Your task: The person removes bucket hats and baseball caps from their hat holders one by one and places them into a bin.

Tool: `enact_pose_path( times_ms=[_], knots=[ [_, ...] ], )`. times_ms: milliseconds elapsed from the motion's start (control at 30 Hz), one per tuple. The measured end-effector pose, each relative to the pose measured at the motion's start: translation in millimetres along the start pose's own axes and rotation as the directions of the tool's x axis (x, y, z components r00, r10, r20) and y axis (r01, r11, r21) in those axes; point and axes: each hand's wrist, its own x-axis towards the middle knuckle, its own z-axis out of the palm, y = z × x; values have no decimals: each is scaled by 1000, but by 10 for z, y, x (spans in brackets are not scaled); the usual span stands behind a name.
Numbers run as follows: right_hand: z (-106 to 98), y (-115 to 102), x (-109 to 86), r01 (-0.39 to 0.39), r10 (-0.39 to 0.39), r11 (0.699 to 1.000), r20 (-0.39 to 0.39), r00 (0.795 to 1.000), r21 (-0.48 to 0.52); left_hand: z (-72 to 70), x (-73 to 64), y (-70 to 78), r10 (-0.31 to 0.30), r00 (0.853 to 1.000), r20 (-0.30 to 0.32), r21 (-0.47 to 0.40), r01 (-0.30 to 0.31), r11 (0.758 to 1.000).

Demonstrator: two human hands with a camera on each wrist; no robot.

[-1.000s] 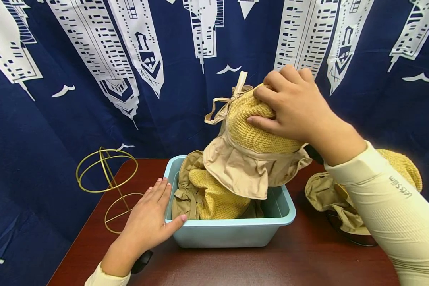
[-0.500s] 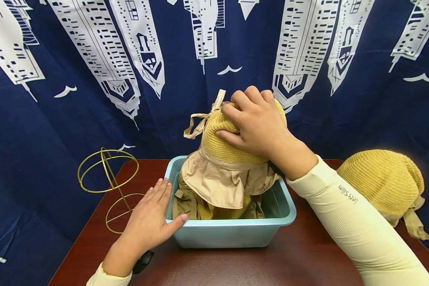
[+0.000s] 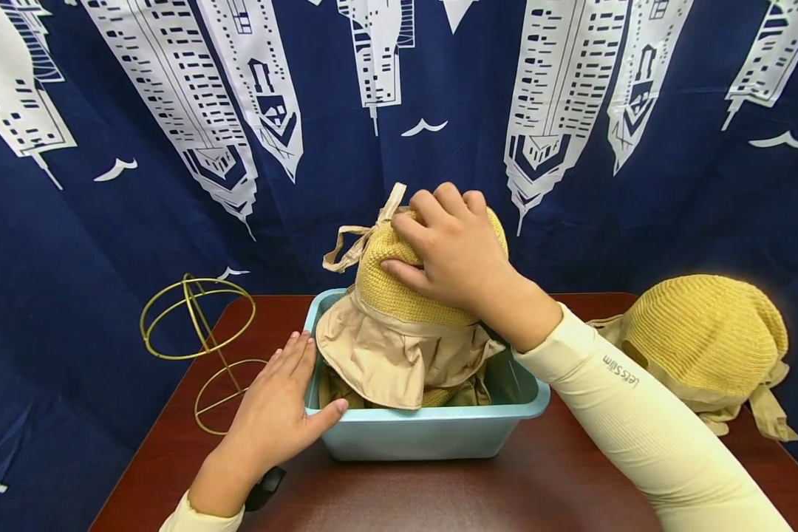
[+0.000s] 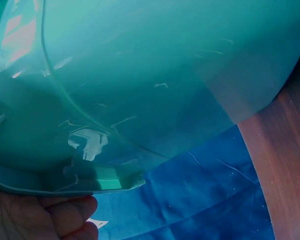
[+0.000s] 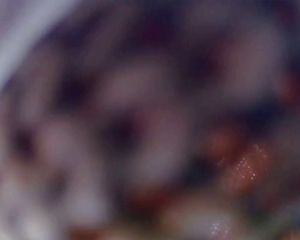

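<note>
My right hand grips the yellow knitted crown of a sun hat with a beige pleated brim and a tied ribbon. The hat is over the light blue plastic bin, its brim dipping inside the rim. Under it, partly hidden, lie more khaki and yellow hats in the bin. My left hand rests on the bin's left front corner, fingers straight along the rim and thumb over the front edge. In the left wrist view, fingertips touch the bin's rim. The right wrist view is a blur of close fabric.
On the table's left stands a gold wire hat stand with a ring on top. At the right another yellow knitted hat with khaki brim sits crown up. A dark blue curtain with white building prints hangs behind the red-brown table.
My right hand has carried the sun hat leftward and down into the bin's opening, covering most of the hats there. The right-hand hat has come into fuller view. My left hand stays put.
</note>
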Motion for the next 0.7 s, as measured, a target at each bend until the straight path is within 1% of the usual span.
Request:
enact_pose_path(
  times_ms=[133,233,333,467,533,567,633,700],
  knots=[
    [197,-139,-133,30,-33,998,53,998,55,8,-2,0,-2,1000,7,-6,2,1000],
    [293,-229,-230,63,-76,991,109,991,116,6,-1,1,-1,1000,7,-9,1,1000],
    [353,-298,-315,103,-130,980,161,978,169,0,-3,5,-2,1000,12,-12,2,1000],
    [421,-354,-403,158,-207,960,206,956,233,-9,2,4,-3,1000,13,-10,3,1000],
    [468,-372,-446,181,-250,945,245,937,271,-10,5,3,-4,1000,13,-10,4,1000],
    [492,-377,-469,189,-271,937,274,923,293,-10,5,1,-5,1000,13,-10,5,1000],
    [541,-379,-512,192,-312,920,342,887,341,-7,5,0,-5,1000,15,-9,6,1000],
    [577,-366,-540,179,-342,905,411,845,386,-1,2,-1,-4,1000,16,-8,4,1000]
  ],
)
